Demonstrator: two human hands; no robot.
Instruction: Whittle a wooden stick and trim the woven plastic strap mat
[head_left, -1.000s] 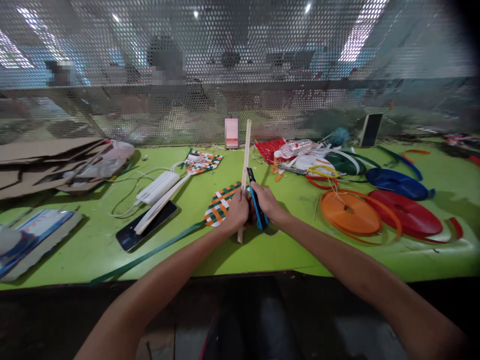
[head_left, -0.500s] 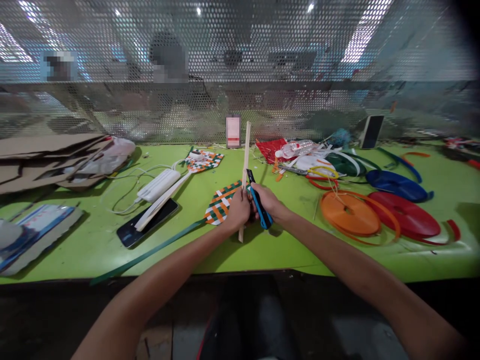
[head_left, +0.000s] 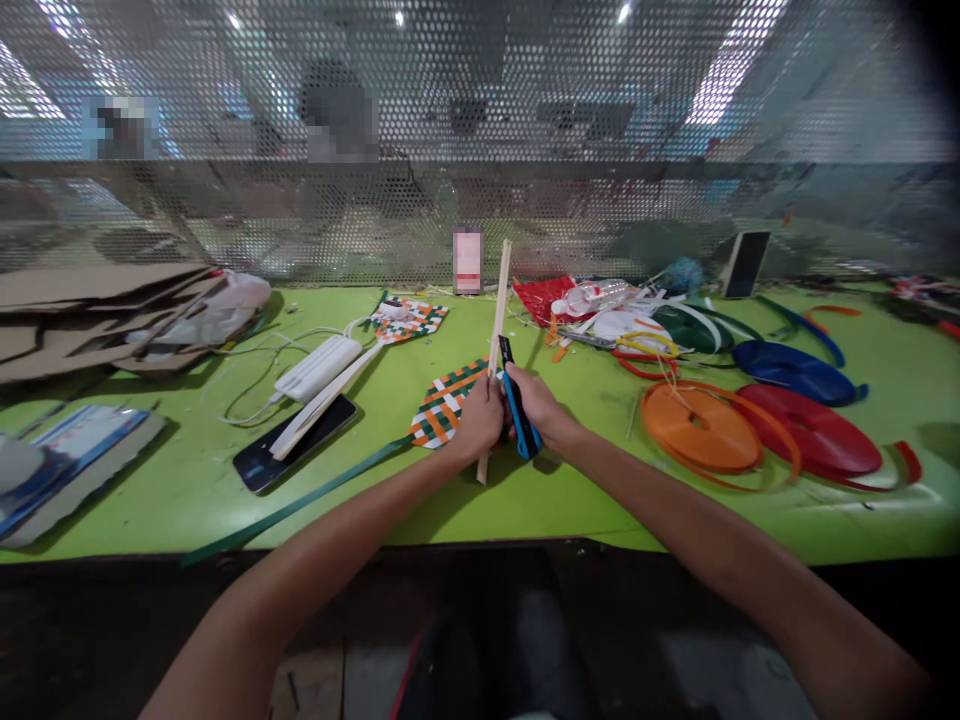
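My left hand (head_left: 478,420) is closed round a long pale wooden stick (head_left: 496,310) that stands nearly upright and tilts slightly right at its top. My right hand (head_left: 534,405) grips a blue and black utility knife (head_left: 518,405), its tip resting against the stick just above my left hand. Both hands meet over the green table (head_left: 525,500). Directly behind my left hand lies a woven mat (head_left: 444,405) of orange, green and white strips. A long dark green strip (head_left: 300,505) runs from the mat toward the table's near left edge.
Coils of orange (head_left: 701,428), red (head_left: 814,430), blue (head_left: 791,365) and green strapping sit at right. A black phone (head_left: 296,455), white power bank (head_left: 316,368), second woven piece (head_left: 411,318) and cardboard (head_left: 97,315) lie at left. A perforated metal screen (head_left: 480,140) backs the table.
The stick's top has tipped slightly to the right, and the knife has shifted a little along the stick. Both hands stay in the same spot.
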